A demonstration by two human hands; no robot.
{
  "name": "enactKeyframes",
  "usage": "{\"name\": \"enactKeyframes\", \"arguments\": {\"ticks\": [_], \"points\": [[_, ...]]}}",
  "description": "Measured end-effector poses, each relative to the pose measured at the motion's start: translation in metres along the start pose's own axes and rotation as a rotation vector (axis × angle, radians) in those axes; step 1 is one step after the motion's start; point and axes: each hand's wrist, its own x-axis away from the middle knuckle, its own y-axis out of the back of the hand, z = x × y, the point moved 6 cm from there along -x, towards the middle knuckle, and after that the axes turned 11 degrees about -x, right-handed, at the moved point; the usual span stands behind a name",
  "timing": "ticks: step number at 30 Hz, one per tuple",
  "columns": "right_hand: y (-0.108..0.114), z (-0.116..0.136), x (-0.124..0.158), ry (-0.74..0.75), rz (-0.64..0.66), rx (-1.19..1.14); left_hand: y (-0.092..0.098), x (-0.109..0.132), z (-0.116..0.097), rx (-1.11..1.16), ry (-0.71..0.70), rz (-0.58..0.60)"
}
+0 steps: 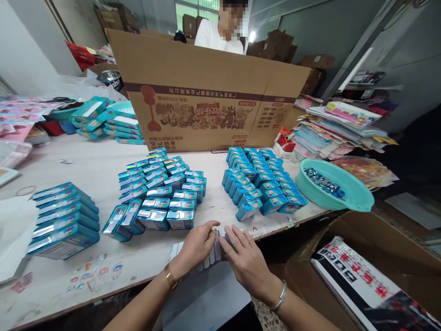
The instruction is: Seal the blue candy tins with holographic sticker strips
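Note:
At the table's near edge, my left hand (198,246) rests over a row of thin white-edged pieces (212,255), its index finger stretched toward the right. My right hand (245,259) lies on the right end of that row, fingers extended and slightly apart. The hands partly hide the pieces, so I cannot tell their exact kind. A white sheet (210,292) hangs below them. Beyond my hands stand groups of shiny blue tins, a middle group (153,218) and a right group (250,207). More blue tins (65,232) stand in a row at the left.
Behind the tins rises a large cardboard box (206,59), with a person (220,39) beyond it. A turquoise basin (358,197) holds small shiny pieces at the right. Stacked printed sheets (330,131) lie behind it. An open carton (296,276) stands lower right.

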Motion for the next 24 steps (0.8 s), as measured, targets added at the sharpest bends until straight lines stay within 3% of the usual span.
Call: {"name": "enactKeyframes", "arguments": {"ticks": [5,14,24], "points": [[0.003,0.004,0.004,0.01,0.014,-0.025,0.003,-0.002,0.003,-0.031,0.008,-0.02],[0.011,-0.014,-0.007,0.047,-0.004,-0.053,0.003,0.005,-0.01,-0.026,-0.071,-0.017],[0.017,-0.005,0.001,0.108,-0.002,0.017,-0.001,0.005,-0.011,-0.069,-0.06,0.008]]}}
